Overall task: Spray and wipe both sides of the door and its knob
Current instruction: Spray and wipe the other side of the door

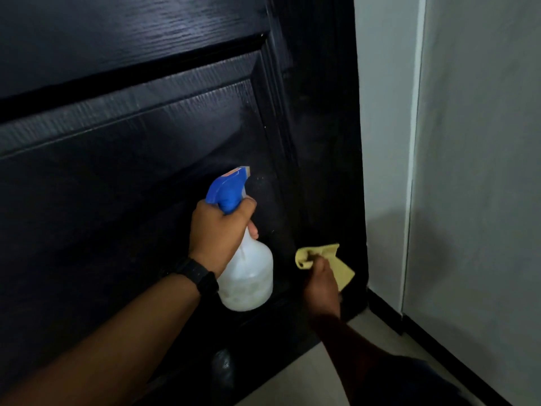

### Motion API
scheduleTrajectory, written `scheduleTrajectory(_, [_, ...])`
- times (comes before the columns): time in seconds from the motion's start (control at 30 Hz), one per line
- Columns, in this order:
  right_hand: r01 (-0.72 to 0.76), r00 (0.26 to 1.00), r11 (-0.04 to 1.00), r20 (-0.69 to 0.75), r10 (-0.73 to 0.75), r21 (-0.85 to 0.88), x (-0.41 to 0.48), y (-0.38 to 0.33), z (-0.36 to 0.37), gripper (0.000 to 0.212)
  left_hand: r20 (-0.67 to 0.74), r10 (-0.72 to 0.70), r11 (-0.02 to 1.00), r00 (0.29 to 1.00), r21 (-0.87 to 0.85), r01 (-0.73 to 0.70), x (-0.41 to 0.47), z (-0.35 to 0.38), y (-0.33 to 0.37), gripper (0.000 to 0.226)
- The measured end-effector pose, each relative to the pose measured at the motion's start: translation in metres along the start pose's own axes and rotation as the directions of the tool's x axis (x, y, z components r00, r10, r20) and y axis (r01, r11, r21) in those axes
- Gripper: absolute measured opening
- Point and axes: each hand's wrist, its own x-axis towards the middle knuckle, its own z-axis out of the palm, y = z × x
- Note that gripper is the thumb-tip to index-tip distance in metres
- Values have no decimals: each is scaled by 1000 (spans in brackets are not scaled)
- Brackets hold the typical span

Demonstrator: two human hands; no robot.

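Two hands worked low on the dark door point(117, 148): the left hand point(218, 232) curled round the spray bottle point(248, 276), its nozzle point(244, 171) aimed doorward for wetting; the right hand point(320, 285) clutched the yellow cloth point(333, 260) just beside, presumably ready to wipe.

Indoor domestic place, likely home room entrance or hallway. Black panelled door point(131, 142), embossed wood grain, raised mouldings: interior household type. Beside it, plain pale painted wall point(474, 171), second wall plane meeting it at vertical edge. Dark skirting point(433, 342) runs along wall base. Pale smooth floor point(295, 373) below. Dim light, soft shadows on wall. Translucent bottle point(248, 276) with blue trigger head and yellow cloth point(333, 253) in use: ordinary house-cleaning gear.
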Motion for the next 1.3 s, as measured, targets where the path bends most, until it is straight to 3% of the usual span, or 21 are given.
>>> scheduleTrajectory(0.17, [-235,969,946,-19,245,225,-7,-19,2,31,4,14,1000,1000,-1,-14,-10,-11,4,33])
scheduleTrajectory(0.27, [-401,882,835,-88,463,376,-4,-45,1,28,-9,14,1000,1000,1,-14,-13,-19,3,33])
scheduleTrajectory(0.47, [-369,827,774,-199,526,515,10,-106,-17,25,-33,65,998,997,8,-65,-15,-37,7,39])
scheduleTrajectory(0.63, [-156,870,749,-269,413,644,9,-169,-31,26,-51,89,996,995,16,-88,-6,-60,18,21])
scheduleTrajectory(0.73, [68,917,716,-325,229,695,21,-200,-50,26,-53,113,994,992,13,-113,-1,-68,26,19])
scheduleTrajectory(0.8, [217,939,716,-343,33,663,32,-214,-65,26,-38,116,993,993,18,-116,1,-70,31,14])
scheduleTrajectory(0.9, [408,893,775,-388,-229,482,44,-214,-80,26,-10,78,997,997,23,-77,3,-69,34,35])
scheduleTrajectory(1.0, [530,752,846,-492,-439,54,54,-202,-85,30,22,50,998,998,27,-51,3,-65,40,42])
scheduleTrajectory(1.07, [506,702,855,-522,-485,-114,59,-198,-83,30,35,61,997,998,45,-63,5,-62,43,42])
scheduleTrajectory(1.1, [497,706,861,-525,-474,-108,59,-198,-77,32,39,68,996,997,58,-70,7,-61,45,41])
scheduleTrajectory(1.3, [538,764,836,-482,-429,109,57,-199,-56,64,51,75,995,996,68,-78,20,-61,50,33])
